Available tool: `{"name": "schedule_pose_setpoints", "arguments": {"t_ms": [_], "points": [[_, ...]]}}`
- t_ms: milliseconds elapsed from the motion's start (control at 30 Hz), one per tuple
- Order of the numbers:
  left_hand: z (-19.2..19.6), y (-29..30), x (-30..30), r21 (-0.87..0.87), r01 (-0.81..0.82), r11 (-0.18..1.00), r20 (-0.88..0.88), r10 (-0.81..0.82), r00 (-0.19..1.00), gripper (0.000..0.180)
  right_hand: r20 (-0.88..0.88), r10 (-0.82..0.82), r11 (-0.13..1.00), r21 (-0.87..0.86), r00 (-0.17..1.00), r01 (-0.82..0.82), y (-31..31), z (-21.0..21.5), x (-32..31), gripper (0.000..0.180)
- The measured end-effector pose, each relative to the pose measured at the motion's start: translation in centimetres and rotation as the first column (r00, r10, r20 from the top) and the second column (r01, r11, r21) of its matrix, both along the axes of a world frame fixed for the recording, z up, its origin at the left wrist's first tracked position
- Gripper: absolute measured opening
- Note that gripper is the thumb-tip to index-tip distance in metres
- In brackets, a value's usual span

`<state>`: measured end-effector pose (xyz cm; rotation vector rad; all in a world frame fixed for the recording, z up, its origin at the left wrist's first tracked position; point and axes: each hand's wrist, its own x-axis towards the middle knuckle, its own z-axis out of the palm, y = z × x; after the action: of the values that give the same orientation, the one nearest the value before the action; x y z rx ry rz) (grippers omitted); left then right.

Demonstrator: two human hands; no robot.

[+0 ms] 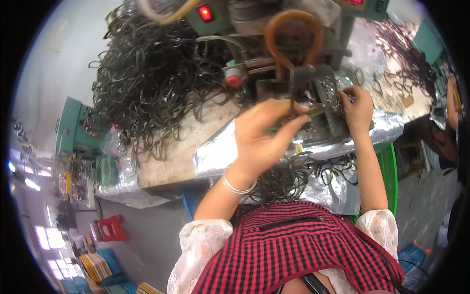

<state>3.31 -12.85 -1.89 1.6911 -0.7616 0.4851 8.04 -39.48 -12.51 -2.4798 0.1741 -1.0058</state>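
Observation:
My left hand [259, 134], with a white bangle on its wrist, has thumb and forefinger pinched on a thin dark band at the front of a bench machine. The band is blurred and partly hidden by the fingers. My right hand [360, 109] is curled, fingertips down at a dark tray [329, 105] of small shiny metal pieces, right of the machine's work spot. What those fingers hold is too small to make out. Above both hands rises the machine's orange-brown loop [294, 22]. A red round button [234, 81] sits left of it.
A big tangled heap of dark bands [147, 63] covers the bench's left. More bands [289, 179] lie on silvery sheeting by my apron. A green crate [388, 171] stands below the bench on the right. Another person's arm [453, 100] shows at far right; a red stool [112, 228] stands lower left.

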Motion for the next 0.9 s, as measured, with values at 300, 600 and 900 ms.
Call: {"name": "schedule_pose_setpoints", "arguments": {"t_ms": [300, 600, 900], "points": [[-3.1, 11.5, 1.7, 0.224, -0.671, 0.706, 0.108, 0.667, 0.737, 0.031, 0.153, 0.072, 0.996, -0.065, 0.986, -0.062, -0.6, -1.0, -1.0, 0.009], [-8.7, 19.3, 11.0, 0.782, -0.417, 0.463, 0.365, 0.202, 0.909, 0.018, 0.137, 0.099, 0.967, 0.221, 0.986, -0.128, 0.4, 1.1, -0.8, 0.014], [-7.0, 17.6, 1.5, 0.238, -0.72, 0.652, 0.156, 0.706, 0.691, 0.007, 0.031, 0.006, 0.805, 0.593, 1.0, -0.023, -4.0, -0.3, -10.6, 0.017]]}}
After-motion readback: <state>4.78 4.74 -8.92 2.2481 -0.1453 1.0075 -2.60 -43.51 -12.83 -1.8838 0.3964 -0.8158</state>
